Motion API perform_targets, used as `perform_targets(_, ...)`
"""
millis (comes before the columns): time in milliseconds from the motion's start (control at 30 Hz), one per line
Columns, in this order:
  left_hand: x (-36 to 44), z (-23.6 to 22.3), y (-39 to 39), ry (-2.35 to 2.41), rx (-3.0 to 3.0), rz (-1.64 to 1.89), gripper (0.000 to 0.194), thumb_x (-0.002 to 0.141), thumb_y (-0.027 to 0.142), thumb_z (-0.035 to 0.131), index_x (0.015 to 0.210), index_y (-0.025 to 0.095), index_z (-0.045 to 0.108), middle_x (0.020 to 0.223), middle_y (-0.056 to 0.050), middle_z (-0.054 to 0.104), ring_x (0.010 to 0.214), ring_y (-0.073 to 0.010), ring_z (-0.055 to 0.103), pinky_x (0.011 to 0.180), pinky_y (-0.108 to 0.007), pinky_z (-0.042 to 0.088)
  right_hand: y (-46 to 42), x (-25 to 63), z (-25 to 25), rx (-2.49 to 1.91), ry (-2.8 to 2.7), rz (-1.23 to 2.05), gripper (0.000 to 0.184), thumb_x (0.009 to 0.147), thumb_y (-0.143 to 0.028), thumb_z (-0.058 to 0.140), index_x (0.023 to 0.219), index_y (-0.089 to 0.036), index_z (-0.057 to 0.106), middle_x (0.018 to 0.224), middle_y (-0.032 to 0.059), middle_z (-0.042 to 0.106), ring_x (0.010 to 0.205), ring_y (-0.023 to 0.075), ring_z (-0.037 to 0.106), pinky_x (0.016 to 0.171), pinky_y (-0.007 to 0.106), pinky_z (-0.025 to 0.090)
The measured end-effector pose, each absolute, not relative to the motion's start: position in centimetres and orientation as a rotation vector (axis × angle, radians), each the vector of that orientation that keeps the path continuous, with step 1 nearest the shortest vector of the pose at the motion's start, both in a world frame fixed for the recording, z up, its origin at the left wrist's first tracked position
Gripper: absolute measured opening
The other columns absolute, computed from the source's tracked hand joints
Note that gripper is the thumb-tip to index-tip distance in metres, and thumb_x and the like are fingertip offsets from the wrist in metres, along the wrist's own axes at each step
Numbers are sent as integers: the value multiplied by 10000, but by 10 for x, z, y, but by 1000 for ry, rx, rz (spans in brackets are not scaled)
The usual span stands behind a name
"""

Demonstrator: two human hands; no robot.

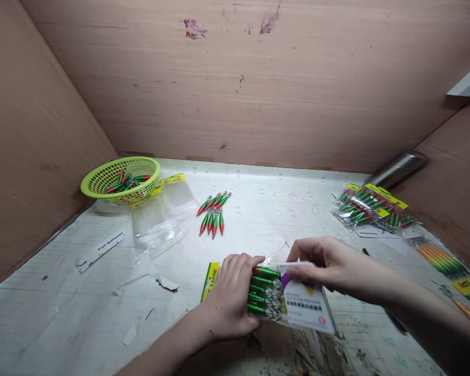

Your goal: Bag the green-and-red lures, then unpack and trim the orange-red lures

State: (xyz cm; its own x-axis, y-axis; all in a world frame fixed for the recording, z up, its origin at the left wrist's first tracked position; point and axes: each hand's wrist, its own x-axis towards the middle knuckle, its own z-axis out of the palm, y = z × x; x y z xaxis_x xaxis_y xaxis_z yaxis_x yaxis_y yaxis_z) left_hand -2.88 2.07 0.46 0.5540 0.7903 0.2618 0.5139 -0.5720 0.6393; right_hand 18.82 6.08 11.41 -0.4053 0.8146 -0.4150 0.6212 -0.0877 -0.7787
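Observation:
A clear bag of green-and-red fishing lures [263, 293] with a yellow header lies in front of me. My left hand [233, 295] is closed over its middle, hiding the lures' far ends. At the bag's right end my right hand [317, 266] pinches a white printed card [303, 308], thumb on top. The card's left edge meets the lures' hooked ends; I cannot tell how far it is inside the bag. Beyond my hands lie two small groups of loose lures, an upper group [215, 202] and a lower group [212, 222].
A yellow-green basket [90, 189] holding lures stands at the back left, beside flat clear bags [156, 230]. Filled lure packs [370, 206] are piled at the right, near a metal cylinder [401, 169]. An orange-green lure pack [446, 261] and paper scraps [167, 284] also lie about.

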Motion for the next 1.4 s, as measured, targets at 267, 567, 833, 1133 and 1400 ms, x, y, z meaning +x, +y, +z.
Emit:
perform_targets(267,-27,4,22,1059,2248,660,810,577,173,601,1316,227,273,1145,-105,453,1054,-311,440,919,-473,362,65,182,106,-1599,-1934,1382,303,714,-478,670,662,-180,657,521,-6,548,475,99,435,416,214,310)
perform_targets(567,-32,6,26,1212,2204,423,731,591,147,566,1288,173,348,1185,-130,484,1107,-308,430,990,-496,337,78,229,103,-1698,-1742,1196,435,687,-615,672,680,-180,677,581,26,585,504,130,479,445,256,349)
perform_targets(833,-33,12,32,1240,2261,205,875,645,290,682,1414,83,321,1267,-186,467,1218,-364,379,1102,-609,188,74,259,29,-1842,-1947,325,336,778,-506,578,869,-197,674,883,111,632,772,264,594,661,394,459)
perform_targets(1133,-37,1,36,1190,2270,282,1058,583,477,809,1458,203,282,1289,-149,462,1240,-376,383,1094,-672,186,49,183,-2,-1346,-2389,605,170,792,-53,505,862,-187,582,833,58,620,775,204,608,657,308,488)
perform_targets(1400,-37,-3,34,1162,2295,329,1061,651,444,788,1498,262,176,1283,-129,456,1219,-360,392,1078,-660,229,65,172,-7,-1179,-2423,604,167,806,-43,531,854,-198,572,817,38,601,776,183,588,667,287,487)
